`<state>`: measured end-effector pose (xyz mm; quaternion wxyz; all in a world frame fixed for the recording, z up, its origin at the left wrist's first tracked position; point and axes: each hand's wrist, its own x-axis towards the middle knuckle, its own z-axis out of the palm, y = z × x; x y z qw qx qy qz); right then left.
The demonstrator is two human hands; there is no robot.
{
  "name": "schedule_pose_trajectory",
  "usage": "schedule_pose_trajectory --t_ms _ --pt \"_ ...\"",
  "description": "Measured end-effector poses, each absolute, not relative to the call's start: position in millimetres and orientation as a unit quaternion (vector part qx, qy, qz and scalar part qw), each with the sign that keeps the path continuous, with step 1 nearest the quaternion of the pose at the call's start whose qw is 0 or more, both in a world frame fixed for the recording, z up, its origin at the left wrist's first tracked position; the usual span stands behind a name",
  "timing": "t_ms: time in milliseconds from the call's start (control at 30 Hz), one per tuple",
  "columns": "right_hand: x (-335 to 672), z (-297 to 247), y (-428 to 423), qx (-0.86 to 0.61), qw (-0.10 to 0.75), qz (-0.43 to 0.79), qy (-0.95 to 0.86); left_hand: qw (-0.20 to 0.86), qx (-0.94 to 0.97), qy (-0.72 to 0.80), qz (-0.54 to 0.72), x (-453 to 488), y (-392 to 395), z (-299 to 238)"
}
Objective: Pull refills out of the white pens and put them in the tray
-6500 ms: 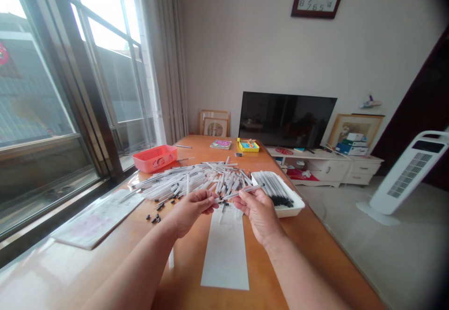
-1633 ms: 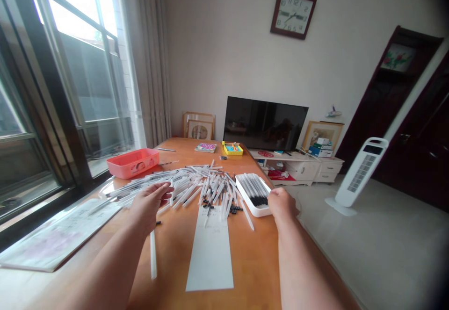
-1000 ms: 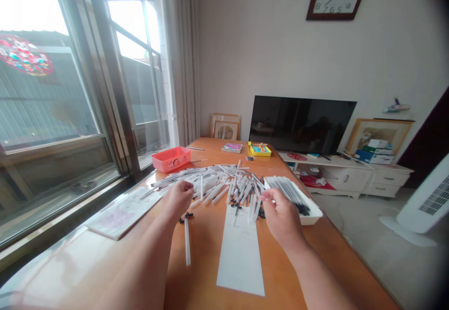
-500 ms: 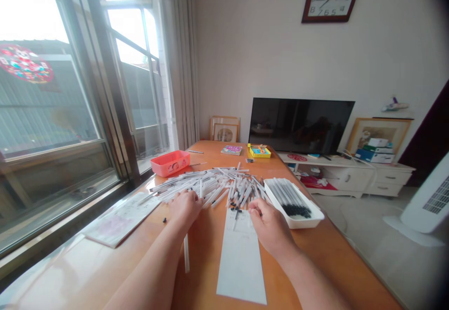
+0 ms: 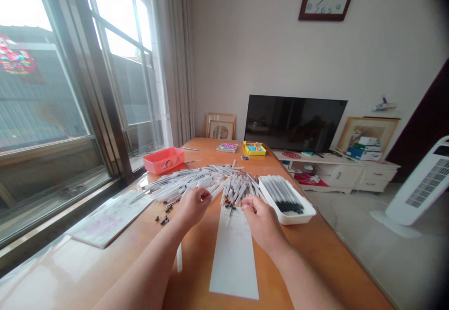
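Observation:
My left hand point(image 5: 194, 205) is closed in a pinch at the near edge of a heap of translucent white pen barrels point(image 5: 199, 179). Whatever its fingertips hold is too small to make out. Several small black pen plugs point(image 5: 163, 220) lie on the table to its left. My right hand point(image 5: 260, 216) has its thumb and fingers pressed together over the top right edge of a long white paper strip point(image 5: 233, 263); what is between them is hidden. Right beside this hand stands a white tray point(image 5: 307, 215), with barrels with black ends lined up inside.
A pink plastic basket point(image 5: 163, 161) stands at the back left, by the window. A booklet point(image 5: 108, 221) lies on the left side. Toward the far end are a magazine point(image 5: 227, 147) and a yellow box point(image 5: 255, 149). One barrel point(image 5: 179, 257) lies near my left forearm.
My left hand has drawn back from the heap and shifted right, toward my right hand. More black plugs now show on the table left of it. My right hand stays by the strip.

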<state>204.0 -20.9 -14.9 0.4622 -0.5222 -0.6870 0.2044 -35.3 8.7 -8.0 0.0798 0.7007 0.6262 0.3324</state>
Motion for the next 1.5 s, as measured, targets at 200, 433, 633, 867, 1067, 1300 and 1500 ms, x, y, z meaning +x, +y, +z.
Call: schedule_pose_trajectory --t_ms 200,433,633,867,1067,1300,1500 --pt "195.9 -11.7 -23.1 -0.486 0.47 0.416 -0.608 0.318 0.761 0.423 0.374 8.9 -10.4 -8.8" --pt "205.4 -7.8 -19.6 -0.487 0.565 0.418 -0.519 0.162 0.791 0.509 0.298 13.6 -9.6 -14.9" --pt "209.0 -6.7 -16.8 -0.485 0.569 0.381 -0.544 0.066 0.787 0.579 0.202 14.1 -7.9 -24.9" --pt "211.9 -9.3 -15.6 -0.5 0.56 0.354 -0.558 0.036 0.773 0.617 0.141 5.6 -14.0 -13.7" --pt "214.8 -9.9 -13.6 -0.518 0.545 0.329 -0.572 0.029 0.792 0.6 0.108 -5.7 -19.0 -3.1" --pt "216.5 -18.0 -7.3 -0.522 0.493 0.307 -0.624 0.12 0.742 0.631 0.192 -29.3 -21.8 12.0" --pt "221.2 -13.9 -13.6 -0.558 0.382 0.128 -0.725 0.328 0.634 0.585 0.386 -43.8 -21.0 27.9"
